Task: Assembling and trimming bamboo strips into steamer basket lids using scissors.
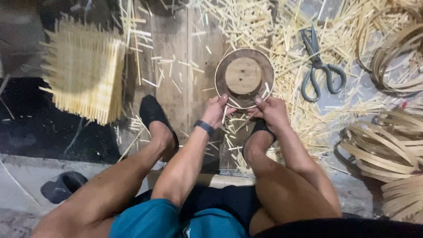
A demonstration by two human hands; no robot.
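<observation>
On a plank floor [172, 66] strewn with bamboo offcuts [273, 26], we see the left hand [217, 111] and right hand [271, 110] both pinching the near rim of a round wooden mould [243, 76]; scissors [318, 66] lie just right.

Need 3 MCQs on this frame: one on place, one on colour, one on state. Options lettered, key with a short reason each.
1. Where do the scissors lie relative to the round wooden form?
A. on its right
B. on its left
C. on top of it

2. What colour is the band on the left wrist?
A. white
B. dark
C. red

3. What do the left hand and right hand do?
A. rest on the knees
B. hold the scissors
C. grip the form's near rim

Key: 1 A, scissors lie among the bamboo slivers right of the form. 2 B, the band looks near black. 3 C, fingers of both hands touch the rim.
</observation>
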